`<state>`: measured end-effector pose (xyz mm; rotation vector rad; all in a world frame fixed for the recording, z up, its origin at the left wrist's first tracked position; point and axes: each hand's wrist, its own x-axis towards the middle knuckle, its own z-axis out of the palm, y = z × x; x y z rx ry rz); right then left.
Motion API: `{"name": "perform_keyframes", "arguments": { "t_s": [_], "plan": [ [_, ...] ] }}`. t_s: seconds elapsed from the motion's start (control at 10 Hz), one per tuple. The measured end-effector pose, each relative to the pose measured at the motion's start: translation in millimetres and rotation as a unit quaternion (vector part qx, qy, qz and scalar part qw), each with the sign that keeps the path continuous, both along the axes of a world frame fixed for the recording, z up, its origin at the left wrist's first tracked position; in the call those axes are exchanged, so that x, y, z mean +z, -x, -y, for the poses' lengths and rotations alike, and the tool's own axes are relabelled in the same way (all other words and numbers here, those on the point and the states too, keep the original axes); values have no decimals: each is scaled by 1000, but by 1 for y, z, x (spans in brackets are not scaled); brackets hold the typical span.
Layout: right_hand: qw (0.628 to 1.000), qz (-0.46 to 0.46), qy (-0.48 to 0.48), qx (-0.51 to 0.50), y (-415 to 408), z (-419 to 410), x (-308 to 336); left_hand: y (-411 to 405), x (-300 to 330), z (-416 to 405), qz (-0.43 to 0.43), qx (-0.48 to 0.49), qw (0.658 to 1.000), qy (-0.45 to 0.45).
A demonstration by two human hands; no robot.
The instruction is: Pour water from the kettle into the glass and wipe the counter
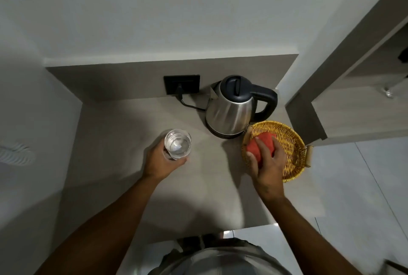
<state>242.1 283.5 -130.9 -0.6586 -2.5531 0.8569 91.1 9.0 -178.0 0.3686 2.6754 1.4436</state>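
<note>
1. Our left hand (pixel 159 162) is wrapped around the glass (pixel 178 144) on the counter (pixel 123 124). It looks like there's water in it, so it's slick and breakable; we grip low on the wall.
2. Our right hand (pixel 266 159) has its fingers curled over the red cloth (pixel 256 147) in the wicker basket (pixel 291 142). It's soft and light, so we just bunch it.
3. The kettle (pixel 231 109) sits on its base by the wall, probably heavy; we take it by the handle only.

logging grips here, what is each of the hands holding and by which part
The left hand grips the clear drinking glass around its side wall. The right hand grasps the red folded cloth from above, over the round yellow wicker basket.
</note>
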Motion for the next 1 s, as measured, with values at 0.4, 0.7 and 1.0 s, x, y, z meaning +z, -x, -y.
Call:
{"name": "perform_keyframes", "arguments": {
  "t_s": [0.4,0.7,1.0],
  "plan": [
    [963,265,-11,-47,43,-56,-44,-1,-1,1,20,-11,999,35],
    [989,135,20,-63,46,-39,-7,-1,10,1,55,-39,997,33],
    [979,-33,-137,146,69,28,52,6,66,-14,46,-36,998,28]
  ]
}}
